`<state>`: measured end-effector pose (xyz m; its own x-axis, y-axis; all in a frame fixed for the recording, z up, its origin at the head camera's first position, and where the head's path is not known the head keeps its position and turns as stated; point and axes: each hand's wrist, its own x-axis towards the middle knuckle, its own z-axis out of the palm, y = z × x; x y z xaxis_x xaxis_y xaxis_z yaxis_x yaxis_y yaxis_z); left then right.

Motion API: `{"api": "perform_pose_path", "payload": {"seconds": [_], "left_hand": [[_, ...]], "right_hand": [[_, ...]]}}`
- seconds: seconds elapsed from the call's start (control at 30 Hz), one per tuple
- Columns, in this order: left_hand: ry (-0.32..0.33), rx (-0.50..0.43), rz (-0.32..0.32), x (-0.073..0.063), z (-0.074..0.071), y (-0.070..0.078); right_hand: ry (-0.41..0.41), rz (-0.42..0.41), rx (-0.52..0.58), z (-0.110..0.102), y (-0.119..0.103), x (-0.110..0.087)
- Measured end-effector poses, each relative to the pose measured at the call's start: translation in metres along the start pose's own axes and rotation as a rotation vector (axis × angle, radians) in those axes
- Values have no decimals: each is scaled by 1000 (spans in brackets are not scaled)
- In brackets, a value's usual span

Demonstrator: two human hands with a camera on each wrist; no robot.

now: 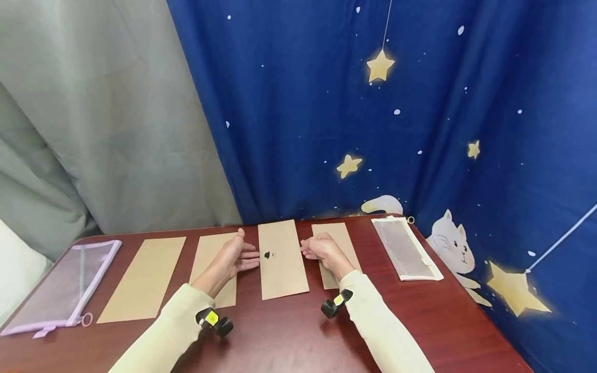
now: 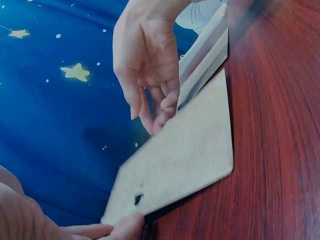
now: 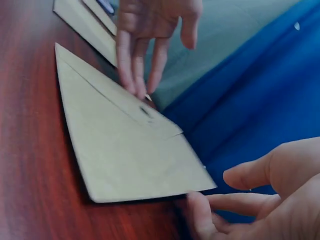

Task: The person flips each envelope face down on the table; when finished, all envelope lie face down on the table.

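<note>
A kraft-paper envelope (image 1: 283, 274) lies at the middle of the table, with a small black printed mark near its left edge. A flap line runs along it in the right wrist view. My left hand (image 1: 231, 256) is at its left edge, fingers straight with tips right at the paper and thumb raised. On the opposite side, my right hand (image 1: 325, 249) has loosely bent fingers whose tips are at the right edge. Beneath my left hand lies a second brown envelope (image 1: 226, 296), and beneath my right hand a third brown envelope (image 1: 339, 235), both partly hidden.
Another brown envelope (image 1: 144, 280) lies further left. Beyond it is a purple-edged mesh zip pouch (image 1: 60, 285). A white-edged mesh pouch (image 1: 406, 248) lies at the right. The dark red table (image 1: 280, 336) meets a grey and blue curtain (image 1: 298, 129) at its back edge.
</note>
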<state>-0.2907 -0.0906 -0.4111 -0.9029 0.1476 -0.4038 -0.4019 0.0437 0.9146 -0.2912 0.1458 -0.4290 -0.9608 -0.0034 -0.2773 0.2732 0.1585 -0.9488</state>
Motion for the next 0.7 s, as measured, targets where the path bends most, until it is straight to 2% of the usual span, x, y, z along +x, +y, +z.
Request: {"api": "perform_pose_path", "payload": {"seconds": [0.2,0.3,0.4,0.53,0.7], "left_hand": [[-31,-33,19,3,-6,4],[-41,-55,33,5,-6,6],[-36,-54,47,6,-6,7],[-7,-28,63,7,-7,7],[4,-12,79,6,-8,3]], "right_hand": [[159,-139,-13,9,3,-6],[211,-175,12,10,4,-8],[208,-170,66,9,3,-9],[163,-134,137,8,2,-8],[117,-83,148,9,7,-5]]}}
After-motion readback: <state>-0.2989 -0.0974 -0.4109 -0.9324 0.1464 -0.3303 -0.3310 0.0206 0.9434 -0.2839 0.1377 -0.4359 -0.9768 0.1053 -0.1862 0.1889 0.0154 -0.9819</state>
